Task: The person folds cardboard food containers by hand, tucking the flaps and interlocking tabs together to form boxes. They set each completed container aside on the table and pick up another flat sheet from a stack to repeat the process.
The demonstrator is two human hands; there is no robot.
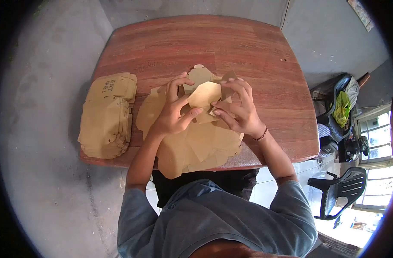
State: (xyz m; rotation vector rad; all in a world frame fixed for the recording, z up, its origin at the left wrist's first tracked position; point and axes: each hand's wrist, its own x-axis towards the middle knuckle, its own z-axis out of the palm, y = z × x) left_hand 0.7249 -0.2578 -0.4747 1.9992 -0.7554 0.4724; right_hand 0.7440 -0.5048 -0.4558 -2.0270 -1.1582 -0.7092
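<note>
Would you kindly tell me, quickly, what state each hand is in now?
Left hand: half-curled against the box; how firm its grip is cannot be told.
Right hand: closed, pinching the box between thumb and finger.

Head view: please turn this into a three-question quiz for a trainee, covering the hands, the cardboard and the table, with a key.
1. Multiple choice: on which side of the table does the stack with printed lettering lie in this view? A) right B) far edge C) left
2. Fill in: a bracelet circles the person's ____ wrist.
3. True or false: the right hand touches the partly folded cardboard.

Key: 1. C; 2. right; 3. true.
</note>
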